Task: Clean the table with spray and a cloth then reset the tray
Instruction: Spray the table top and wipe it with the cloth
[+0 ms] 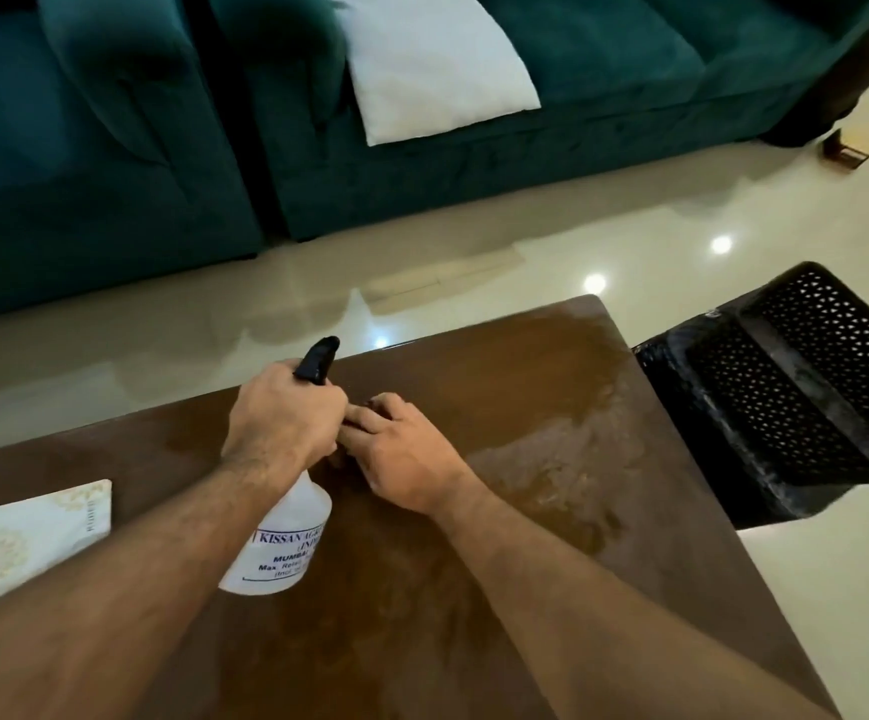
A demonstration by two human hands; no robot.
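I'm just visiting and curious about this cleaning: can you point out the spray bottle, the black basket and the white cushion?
spray bottle (pixel 286 543): head view, on its white labelled body below the left hand.
black basket (pixel 806 387): head view, on its perforated side.
white cushion (pixel 432 65): head view, on its middle, on the green sofa.

Table mostly open: right half and far right corner bare, free to pass. Mid-table blocked by spray bottle gripped by left hand, right hand just beside it. White patterned tray takes near-left edge. Black perforated chair stands close off right edge. Floor gap before far sofa.
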